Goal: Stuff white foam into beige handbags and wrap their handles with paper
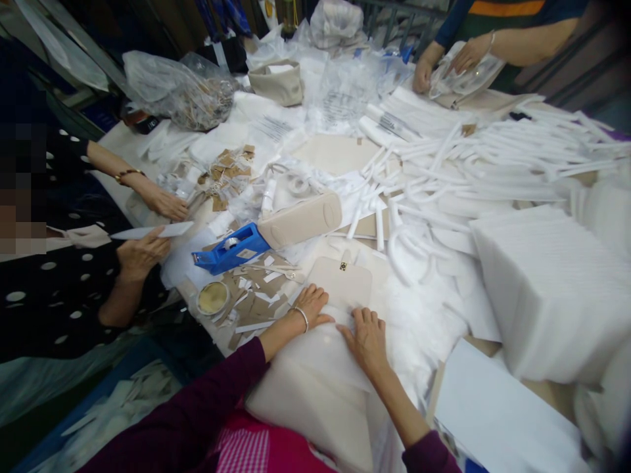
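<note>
A beige handbag lies in front of me, its flap (340,279) raised away from me, with a gold-coloured clasp (343,266) near the flap's edge. A thin, translucent white foam sheet (320,351) covers part of the bag body (310,407). My left hand (310,309) rests at the sheet's far edge below the flap, its thumb apart from the fingers. My right hand (369,338) presses on the same edge further right, fingers bent and thumb spread toward the left hand. Neither hand shows anything clasped in it.
A blue tape dispenser (231,248), a beige bag (300,220) and a round tin (213,298) stand beyond my left hand. White tubes (493,157) and a foam-sheet stack (547,289) lie right. One co-worker's hand (142,253) holds a white strip; another person handles clear plastic (463,72).
</note>
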Tool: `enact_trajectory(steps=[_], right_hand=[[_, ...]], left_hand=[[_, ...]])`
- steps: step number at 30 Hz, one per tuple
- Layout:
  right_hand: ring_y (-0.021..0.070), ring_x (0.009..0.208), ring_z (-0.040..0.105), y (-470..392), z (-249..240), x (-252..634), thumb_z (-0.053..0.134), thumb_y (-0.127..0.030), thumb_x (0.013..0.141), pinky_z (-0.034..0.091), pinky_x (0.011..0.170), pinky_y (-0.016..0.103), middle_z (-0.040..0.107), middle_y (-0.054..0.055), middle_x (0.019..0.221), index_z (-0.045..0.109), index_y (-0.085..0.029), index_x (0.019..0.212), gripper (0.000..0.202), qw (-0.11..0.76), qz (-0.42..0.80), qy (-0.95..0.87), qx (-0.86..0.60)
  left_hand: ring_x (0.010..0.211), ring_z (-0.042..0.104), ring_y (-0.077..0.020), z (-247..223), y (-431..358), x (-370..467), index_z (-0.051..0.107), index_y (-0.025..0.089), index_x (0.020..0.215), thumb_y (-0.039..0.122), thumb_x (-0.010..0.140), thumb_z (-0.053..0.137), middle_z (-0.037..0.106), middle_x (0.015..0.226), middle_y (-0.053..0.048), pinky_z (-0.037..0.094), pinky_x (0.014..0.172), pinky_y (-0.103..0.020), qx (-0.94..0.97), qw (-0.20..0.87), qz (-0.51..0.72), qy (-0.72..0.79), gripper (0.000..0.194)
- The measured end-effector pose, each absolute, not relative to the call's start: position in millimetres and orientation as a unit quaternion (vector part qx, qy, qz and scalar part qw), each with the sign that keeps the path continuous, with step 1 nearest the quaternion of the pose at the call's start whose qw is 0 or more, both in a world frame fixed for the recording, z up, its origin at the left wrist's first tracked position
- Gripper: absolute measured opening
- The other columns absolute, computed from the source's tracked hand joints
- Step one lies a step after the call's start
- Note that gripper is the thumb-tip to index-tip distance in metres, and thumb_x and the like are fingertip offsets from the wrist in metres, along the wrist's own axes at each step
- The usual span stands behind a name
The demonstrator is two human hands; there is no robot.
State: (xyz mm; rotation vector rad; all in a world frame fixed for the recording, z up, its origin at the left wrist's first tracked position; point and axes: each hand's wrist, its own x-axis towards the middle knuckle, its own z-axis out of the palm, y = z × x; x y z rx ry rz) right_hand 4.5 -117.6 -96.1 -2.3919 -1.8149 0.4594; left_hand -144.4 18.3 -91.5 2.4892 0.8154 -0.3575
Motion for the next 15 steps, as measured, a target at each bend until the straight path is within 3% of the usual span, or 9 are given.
enact_trajectory(steps=[6, 11, 15], right_hand=[[0.0242, 0.091, 0.05, -122.9, -98.9, 11.5, 0.046, -0.052, 0.09, 0.036, 0.081, 0.037, 0.058, 0.008, 0.097, 0.055, -0.019, 0.104, 0.037, 0.117, 0.171, -0.613, -0.763], [0.0223, 0.09, 0.05, -131.9, -114.7, 17.7, 0.039, -0.037, 0.096, 0.039, 0.077, 0.034, 0.057, 0.008, 0.098, 0.052, -0.02, 0.121, 0.033, 0.174, 0.189, -0.629, -0.734], [0.0214, 0.089, 0.05, -134.6, -127.8, 19.0, 0.035, -0.027, 0.098, 0.039, 0.076, 0.034, 0.055, 0.008, 0.096, 0.056, -0.023, 0.121, 0.032, 0.185, 0.181, -0.644, -0.72]], left_hand=[[0.102, 0.044, -0.0256, -89.9, 17.8, -150.4, 0.051, 0.018, 0.103, 0.056, 0.084, 0.056, 0.055, 0.106, -0.008, 0.033, 0.086, -0.038, 0.907, 0.255, -0.134, 0.308, 0.042], [0.102, 0.046, -0.0225, -84.0, 21.2, -153.5, 0.05, 0.019, 0.1, 0.031, 0.096, 0.041, 0.057, 0.107, -0.006, 0.033, 0.086, -0.037, 0.888, 0.281, -0.158, 0.328, 0.016], [0.101, 0.048, -0.0216, -88.5, 21.8, -154.5, 0.049, 0.019, 0.1, 0.022, 0.096, 0.036, 0.057, 0.104, -0.005, 0.034, 0.086, -0.036, 0.875, 0.297, -0.158, 0.347, 0.014]])
